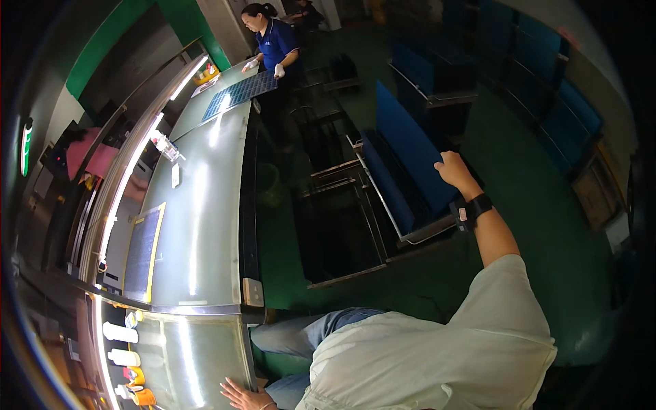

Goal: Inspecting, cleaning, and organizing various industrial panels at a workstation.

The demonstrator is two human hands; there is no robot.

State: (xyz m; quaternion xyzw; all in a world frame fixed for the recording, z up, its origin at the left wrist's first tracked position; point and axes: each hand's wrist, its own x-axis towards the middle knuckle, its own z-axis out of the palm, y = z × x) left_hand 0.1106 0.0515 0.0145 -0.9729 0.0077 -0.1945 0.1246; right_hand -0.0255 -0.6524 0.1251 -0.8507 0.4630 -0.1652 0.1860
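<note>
My left hand (246,395) lies, fingers spread, on the smooth, glossy surface (215,345); my right hand (454,171) curls at the flat blue panel (404,145), whether clamped I can't tell.

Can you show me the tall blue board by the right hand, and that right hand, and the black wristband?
Blue board (408,152): head view, on its flat blue face.
Right hand (456,171): head view, middle of the hand.
Black wristband (482,203): head view, on the dark strap.

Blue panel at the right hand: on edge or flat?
On edge: the blue panel rises from the rack, with the right hand at its edge.
</note>
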